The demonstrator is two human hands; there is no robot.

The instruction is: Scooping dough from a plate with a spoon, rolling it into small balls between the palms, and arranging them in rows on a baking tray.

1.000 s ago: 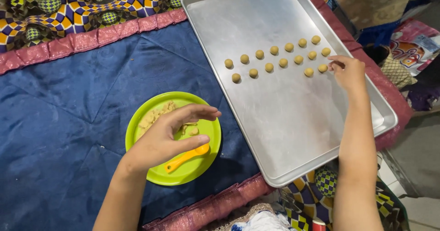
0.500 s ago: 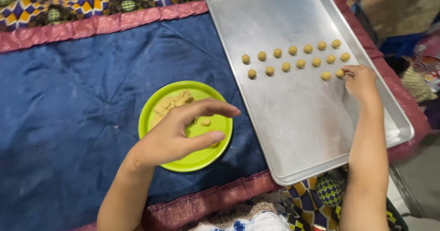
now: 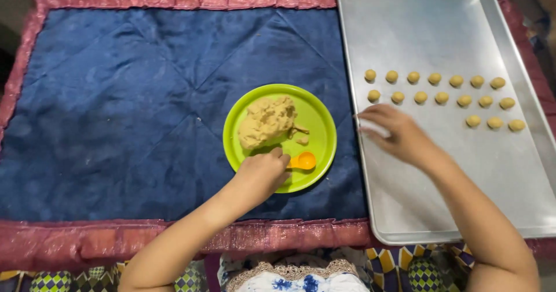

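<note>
The left hand (image 3: 262, 175) rests on the near side of one green plate (image 3: 319, 118), fingers curled tight around the handle of one orange spoon (image 3: 301, 161). The spoon lies flat, left to right, its round bowl pointing right. One lump of dough (image 3: 266, 120) sits just behind it. The right hand (image 3: 394, 134) hovers over one metal tray (image 3: 428, 31), fingers loosely spread, holding nothing. Seventeen dough balls (image 3: 442, 97) sit in three rows.

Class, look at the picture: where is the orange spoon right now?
In the head view the orange spoon lies on the near right part of the green plate, just below the dough, its handle under the left hand.
</note>
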